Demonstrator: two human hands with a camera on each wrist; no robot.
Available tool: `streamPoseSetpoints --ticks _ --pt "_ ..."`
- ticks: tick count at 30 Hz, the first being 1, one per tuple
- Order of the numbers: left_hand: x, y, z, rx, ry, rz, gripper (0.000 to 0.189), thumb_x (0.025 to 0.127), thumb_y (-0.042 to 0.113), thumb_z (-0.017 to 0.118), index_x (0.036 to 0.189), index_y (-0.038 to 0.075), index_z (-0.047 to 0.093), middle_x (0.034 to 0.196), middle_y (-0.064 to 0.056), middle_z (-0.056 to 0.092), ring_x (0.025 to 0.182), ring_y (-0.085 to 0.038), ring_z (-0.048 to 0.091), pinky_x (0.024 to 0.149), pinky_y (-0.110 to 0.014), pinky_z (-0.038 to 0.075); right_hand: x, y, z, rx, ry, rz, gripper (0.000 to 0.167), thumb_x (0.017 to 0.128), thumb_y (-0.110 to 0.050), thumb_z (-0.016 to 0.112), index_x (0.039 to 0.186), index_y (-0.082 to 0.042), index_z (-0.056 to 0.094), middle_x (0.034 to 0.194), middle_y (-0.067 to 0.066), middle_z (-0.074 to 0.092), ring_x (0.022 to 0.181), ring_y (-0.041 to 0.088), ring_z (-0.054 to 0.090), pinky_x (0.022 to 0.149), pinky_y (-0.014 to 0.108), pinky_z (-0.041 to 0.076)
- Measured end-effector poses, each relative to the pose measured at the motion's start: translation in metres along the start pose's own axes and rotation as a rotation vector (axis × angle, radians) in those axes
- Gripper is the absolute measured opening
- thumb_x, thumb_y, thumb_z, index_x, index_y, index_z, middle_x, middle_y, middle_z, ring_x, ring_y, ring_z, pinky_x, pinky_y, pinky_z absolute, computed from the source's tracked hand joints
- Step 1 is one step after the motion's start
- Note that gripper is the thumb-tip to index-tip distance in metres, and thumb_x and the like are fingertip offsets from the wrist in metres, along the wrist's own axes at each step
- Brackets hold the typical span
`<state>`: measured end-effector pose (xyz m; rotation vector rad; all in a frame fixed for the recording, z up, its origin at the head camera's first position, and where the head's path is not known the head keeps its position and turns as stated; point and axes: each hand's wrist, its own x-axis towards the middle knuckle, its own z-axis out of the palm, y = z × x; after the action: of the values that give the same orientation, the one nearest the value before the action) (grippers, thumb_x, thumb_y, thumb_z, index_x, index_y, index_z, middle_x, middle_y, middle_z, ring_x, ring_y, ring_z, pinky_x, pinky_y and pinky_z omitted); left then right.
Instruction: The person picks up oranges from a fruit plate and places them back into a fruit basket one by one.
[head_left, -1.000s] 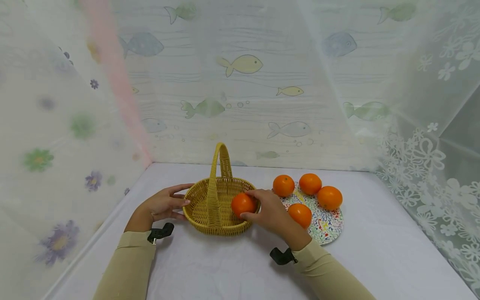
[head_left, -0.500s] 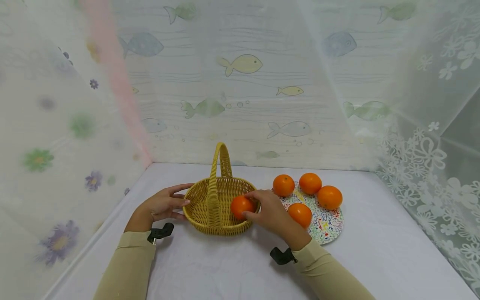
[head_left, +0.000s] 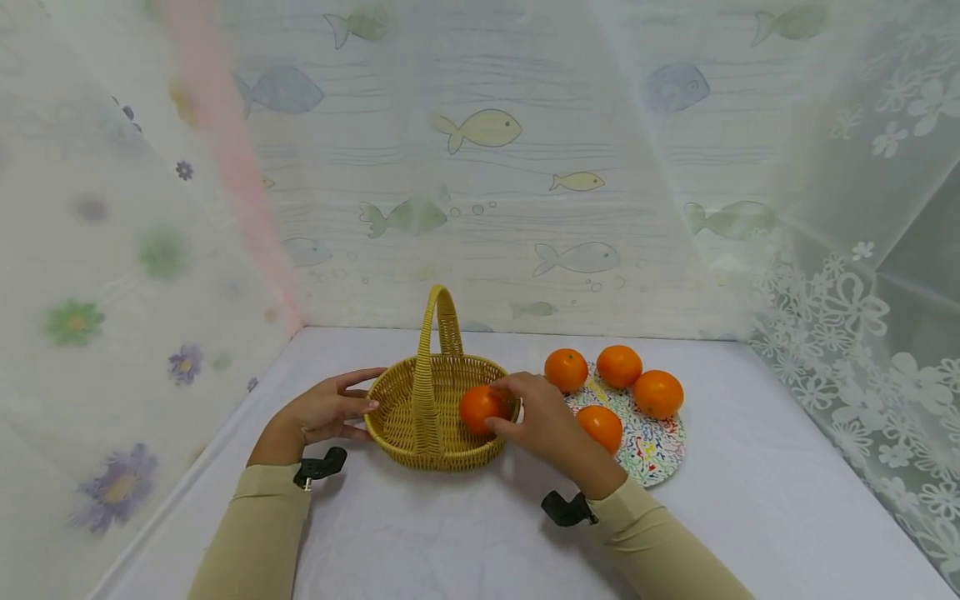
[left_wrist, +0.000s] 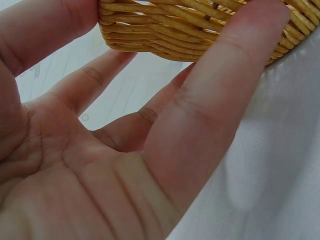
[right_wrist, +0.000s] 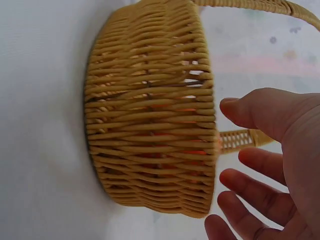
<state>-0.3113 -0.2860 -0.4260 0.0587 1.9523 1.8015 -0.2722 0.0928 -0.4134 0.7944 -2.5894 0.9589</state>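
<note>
A yellow wicker basket (head_left: 442,460) with a tall arched handle stands on the white cloth, with one orange (head_left: 478,410) inside its right end. My left hand (head_left: 326,408) touches the basket's left end with spread, fairly straight fingers; in the left wrist view the thumb and a finger press the woven wall (left_wrist: 155,37). Over the right rim, the thumb and fingers of my right hand (head_left: 542,421) are beside the orange. From the right wrist, that hand (right_wrist: 280,145) looks spread and loose above the rim, while the orange shows low through the weave (right_wrist: 150,100).
Right of the basket lies a round plate (head_left: 651,458) with a colourful speckled pattern. Several oranges (head_left: 658,394) sit on it or at its edge, one of them (head_left: 600,427) close behind my right wrist. Sheer printed curtains (head_left: 480,250) bound the table at the back and sides.
The orange has shifted slightly left within the basket, and my right fingers have loosened from it. My left hand and the basket hold their places; the view has shifted a little.
</note>
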Motion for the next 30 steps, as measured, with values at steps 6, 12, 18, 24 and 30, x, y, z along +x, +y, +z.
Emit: streamPoseSetpoints --ticks 6,12,18,24,30 --pt "0.002 -0.003 -0.001 0.001 0.014 0.008 0.074 0.099 0.01 0.07 0.163 0.024 0.034 0.157 -0.025 0.038 0.118 -0.033 0.067 0.092 -0.058 0.06 0.002 0.001 -0.015 0.017 -0.009 0.055 0.05 0.087 -0.031 0.085 0.13 -0.011 0.069 0.13 0.002 0.069 0.119 0.024 0.064 0.093 0.04 0.059" --pt "0.001 -0.003 -0.001 0.001 0.017 0.008 0.074 0.099 0.009 0.069 0.162 0.024 0.034 0.155 -0.025 0.041 0.118 -0.033 0.067 0.091 -0.059 0.06 0.002 0.004 -0.037 0.017 0.015 0.087 0.048 0.087 -0.03 0.084 0.131 -0.014 0.069 0.133 0.005 0.067 0.11 0.027 0.066 0.087 0.043 0.061" --pt "0.002 -0.003 0.0 0.001 0.026 0.001 0.075 0.098 0.01 0.07 0.162 0.024 0.034 0.158 -0.024 0.038 0.118 -0.033 0.067 0.091 -0.059 0.06 0.002 0.01 -0.055 0.03 0.061 0.118 0.041 0.087 -0.029 0.085 0.125 -0.019 0.071 0.133 0.002 0.068 0.116 0.026 0.065 0.096 0.047 0.06" --pt "0.001 -0.002 0.0 -0.003 0.012 0.004 0.073 0.1 0.009 0.067 0.163 0.024 0.033 0.157 -0.026 0.038 0.119 -0.034 0.065 0.092 -0.059 0.06 0.003 0.02 -0.068 0.058 0.044 0.173 0.041 0.091 -0.033 0.081 0.128 -0.021 0.069 0.138 0.002 0.063 0.124 0.032 0.061 0.102 0.053 0.056" --pt "0.0 -0.001 -0.002 0.003 -0.005 0.019 0.073 0.101 0.01 0.067 0.164 0.023 0.032 0.158 -0.027 0.037 0.119 -0.034 0.065 0.093 -0.059 0.059 0.002 0.029 -0.081 0.095 0.035 0.271 0.044 0.09 -0.033 0.081 0.13 -0.023 0.067 0.142 0.004 0.058 0.125 0.038 0.059 0.102 0.053 0.056"
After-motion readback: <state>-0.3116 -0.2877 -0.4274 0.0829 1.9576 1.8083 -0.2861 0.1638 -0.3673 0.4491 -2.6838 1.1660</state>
